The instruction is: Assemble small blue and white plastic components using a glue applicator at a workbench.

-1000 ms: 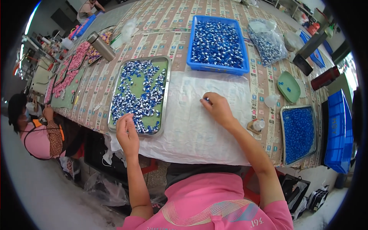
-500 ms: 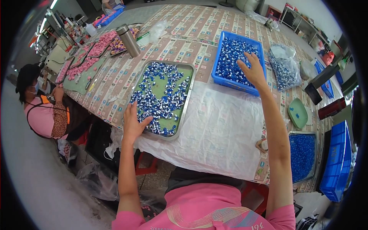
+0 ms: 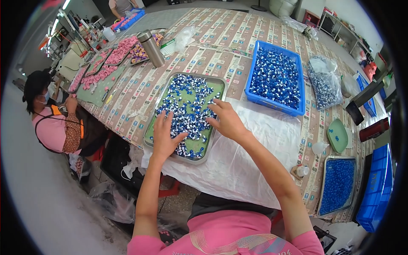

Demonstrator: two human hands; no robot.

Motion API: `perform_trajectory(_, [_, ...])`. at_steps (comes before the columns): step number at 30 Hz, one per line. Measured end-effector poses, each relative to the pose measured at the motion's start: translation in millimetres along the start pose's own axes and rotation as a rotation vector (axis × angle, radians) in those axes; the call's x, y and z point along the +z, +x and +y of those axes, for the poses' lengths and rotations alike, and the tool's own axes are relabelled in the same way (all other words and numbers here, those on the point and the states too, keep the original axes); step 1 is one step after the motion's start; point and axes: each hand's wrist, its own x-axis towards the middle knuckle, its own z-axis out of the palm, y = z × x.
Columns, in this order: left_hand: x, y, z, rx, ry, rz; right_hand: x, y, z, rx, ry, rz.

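A metal tray [image 3: 191, 160] with a green bottom lies in front of me, strewn with small blue-and-white pieces [image 3: 191, 114]. My left hand [image 3: 164, 135] is over the tray's left side, fingers spread, at the edge of the pieces. Over the right rim reaches my right hand [image 3: 228, 120], its thumb and fingers apart and the tips near the pieces. Neither hand visibly holds anything; whether the fingertips touch the pieces I cannot tell. A blue plastic bin [image 3: 272, 106], full of the same kind of pieces, stands beyond and right of my right hand.
White sheeting [image 3: 259, 148] covers the near table edge. To the right are a bag of pieces [image 3: 325, 83], a green dish [image 3: 338, 135], a small bottle [image 3: 300, 171] and a tray of blue pieces [image 3: 338, 185]. A steel flask [image 3: 151, 49] stands far left; a co-worker [image 3: 55, 127] sits there.
My right hand has left the blue bin and come left and nearer, to the tray's right side. My left hand stays at the tray's left side. The view has shifted slightly.
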Motion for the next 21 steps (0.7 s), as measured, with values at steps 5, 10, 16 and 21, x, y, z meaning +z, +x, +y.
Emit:
perform_trajectory(5, [9.5,19.8,-39.4,-0.122,0.206,0.036,24.7,41.3,9.8,0.011,-0.268,0.051])
perform_trajectory(10, [28.8,39.5,-20.9,0.068,0.166,-0.042,51.8,46.7,17.6,0.067,-0.454,-0.039])
perform_trajectory(16, [16.0,72.9,-15.1,0.223,-0.073,-0.043,47.2,50.2,12.2,-0.053,-0.112,0.060])
perform_trajectory(21, [41.6,138.6,-59.7,0.170,0.007,0.024,29.4,88.8,43.7,0.137,-0.183,0.117])
